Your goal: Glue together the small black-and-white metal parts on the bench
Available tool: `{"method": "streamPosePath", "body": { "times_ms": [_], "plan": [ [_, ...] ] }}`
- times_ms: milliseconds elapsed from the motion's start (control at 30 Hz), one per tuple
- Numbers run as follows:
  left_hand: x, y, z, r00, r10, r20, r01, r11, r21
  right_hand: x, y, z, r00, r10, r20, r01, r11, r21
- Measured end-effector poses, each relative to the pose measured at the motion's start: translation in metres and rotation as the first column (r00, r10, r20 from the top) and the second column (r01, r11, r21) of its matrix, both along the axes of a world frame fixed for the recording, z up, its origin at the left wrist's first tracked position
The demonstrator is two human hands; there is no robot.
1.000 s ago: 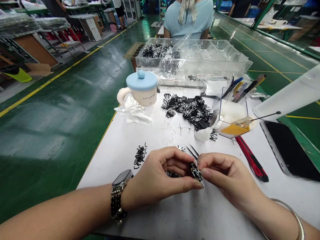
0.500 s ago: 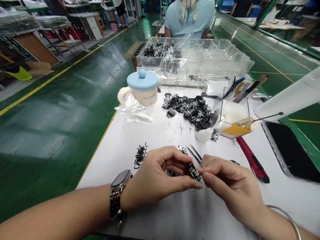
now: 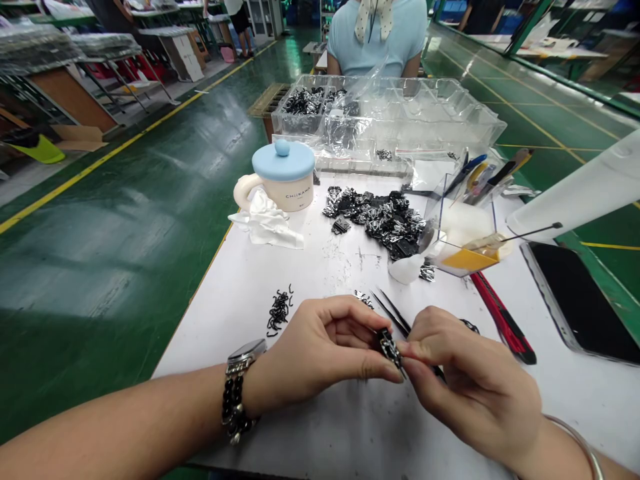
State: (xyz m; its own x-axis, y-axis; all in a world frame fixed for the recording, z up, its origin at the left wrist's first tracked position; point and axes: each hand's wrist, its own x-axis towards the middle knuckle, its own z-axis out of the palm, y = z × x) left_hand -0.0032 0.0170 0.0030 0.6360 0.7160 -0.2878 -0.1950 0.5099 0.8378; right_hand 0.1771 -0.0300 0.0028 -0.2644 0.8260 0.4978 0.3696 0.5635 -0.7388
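Between its thumb and fingers, my left hand [image 3: 325, 343] holds a small black and silver part [image 3: 389, 347] above the white tabletop [image 3: 210, 427]. My right hand [image 3: 470, 380] is closed in a pinch at the part's right edge; whatever its fingertips hold is too small to name. Black tweezers [image 3: 393, 312] point away from me, their rear running beneath my right hand. Small black hooked pieces [image 3: 280, 311] lie in a pile left of my left hand. Farther back is a heap of black and silver parts [image 3: 395, 223].
A lidded mug [image 3: 285, 175] and crumpled tissue [image 3: 265, 221] stand back left. At the right are a clear tool holder [image 3: 463, 230], a red cutter [image 3: 503, 317] and a phone [image 3: 587, 300]. Clear compartment trays [image 3: 400, 120] line the back, with a person [image 3: 377, 40] beyond.
My right hand has shifted slightly right and rolled a little, and more of the tweezers shows beside and beneath it. The small part stays in my left hand.
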Motion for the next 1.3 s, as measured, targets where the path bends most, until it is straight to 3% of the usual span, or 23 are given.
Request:
{"method": "streamPosePath", "body": {
  "times_ms": [200,467,633,800,1000,1300],
  "plan": [
    [0.001,-0.001,0.0,0.999,-0.027,0.016,0.028,0.999,-0.016,0.001,-0.001,-0.001,1.0,0.019,-0.024,-0.021,0.998,-0.067],
    [0.0,-0.001,0.0,0.999,-0.039,0.037,0.041,0.997,-0.058,0.001,0.001,0.008,0.997,0.012,0.072,-0.018,0.997,0.081],
    [0.002,-0.002,0.001,0.999,-0.019,0.037,0.021,0.999,-0.046,-0.001,0.0,0.01,0.995,0.01,0.102,-0.021,0.994,0.103],
    [0.003,-0.003,-0.002,0.994,0.079,0.077,-0.081,0.996,0.023,-0.005,-0.004,0.007,0.995,-0.057,0.085,0.044,0.987,0.155],
    [0.005,-0.001,0.003,0.993,0.105,0.053,-0.106,0.994,0.024,-0.002,-0.009,-0.002,0.971,-0.104,0.214,0.053,0.972,0.228],
    [0.003,-0.003,0.003,0.99,0.141,-0.022,-0.14,0.989,0.056,-0.01,-0.011,-0.014,0.875,-0.309,0.372,0.136,0.896,0.424]
  ]
}}
